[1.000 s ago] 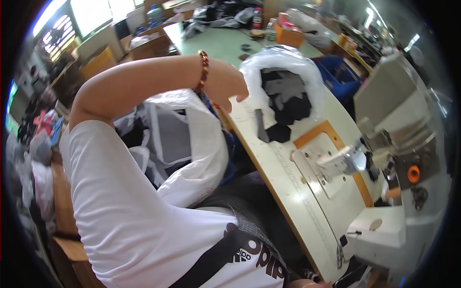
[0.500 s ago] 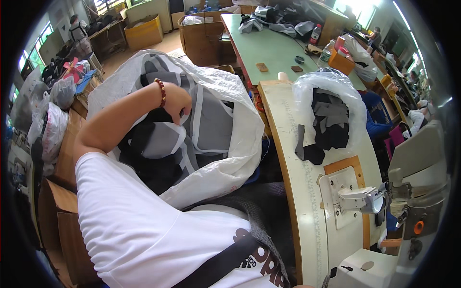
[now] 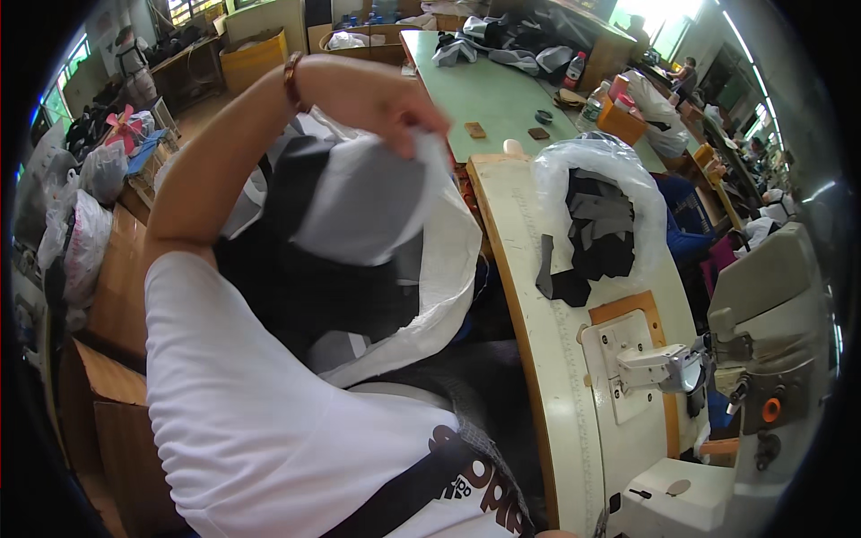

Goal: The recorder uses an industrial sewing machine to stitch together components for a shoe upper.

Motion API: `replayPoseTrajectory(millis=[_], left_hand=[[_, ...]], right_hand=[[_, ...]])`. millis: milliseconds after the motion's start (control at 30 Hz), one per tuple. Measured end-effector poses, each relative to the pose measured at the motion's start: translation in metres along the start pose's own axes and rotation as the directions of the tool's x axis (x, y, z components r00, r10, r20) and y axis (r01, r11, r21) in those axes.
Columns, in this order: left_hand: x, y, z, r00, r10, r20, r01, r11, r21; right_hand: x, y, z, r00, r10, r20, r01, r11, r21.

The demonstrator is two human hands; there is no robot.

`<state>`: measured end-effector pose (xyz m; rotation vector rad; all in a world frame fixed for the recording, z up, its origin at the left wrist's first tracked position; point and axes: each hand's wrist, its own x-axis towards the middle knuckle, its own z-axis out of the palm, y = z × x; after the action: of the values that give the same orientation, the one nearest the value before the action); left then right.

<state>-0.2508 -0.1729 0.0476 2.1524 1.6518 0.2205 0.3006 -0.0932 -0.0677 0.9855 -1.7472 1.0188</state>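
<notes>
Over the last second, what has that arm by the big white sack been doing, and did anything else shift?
The left hand went down into the big white sack, then came up pinching a grey fabric piece, now lifted clear of the dark pieces inside. The clear bag of dark cut pieces on the sewing table and the sewing machine stayed put. The right hand is out of view.

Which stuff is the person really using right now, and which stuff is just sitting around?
In use:
- left hand, pinching a grey fabric piece
- big white sack it comes out of

Lying about:
- clear bag of dark fabric pieces
- sewing machine
- green table
- cardboard box
</notes>
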Motion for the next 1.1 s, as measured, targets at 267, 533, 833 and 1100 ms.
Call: replayPoseTrajectory(millis=[267, 533, 833, 1100], left_hand=[[0.158, 0.087, -0.007, 0.877, 0.462, -0.132, -0.47, 0.882, -0.035], [0.302, 0.185, 0.082, 0.549, 0.834, 0.065, -0.799, 0.546, -0.252], [0.304, 0.2, 0.186, 0.239, 0.792, -0.561, -0.806, 0.484, 0.34], [0.337, 0.227, 0.255, 0.508, 0.585, -0.633, -0.831, 0.526, -0.181]], right_hand=[[-0.01, 0.014, -0.011, 0.981, 0.071, 0.18, -0.058, 0.995, -0.077], [-0.065, 0.064, -0.036, 0.41, 0.462, -0.786, -0.896, 0.041, -0.443], [-0.091, -0.02, 0.011, 0.182, -0.036, -0.983, -0.983, -0.002, -0.182], [-0.113, -0.034, 0.039, 0.396, -0.121, -0.91, -0.89, -0.296, -0.348]])
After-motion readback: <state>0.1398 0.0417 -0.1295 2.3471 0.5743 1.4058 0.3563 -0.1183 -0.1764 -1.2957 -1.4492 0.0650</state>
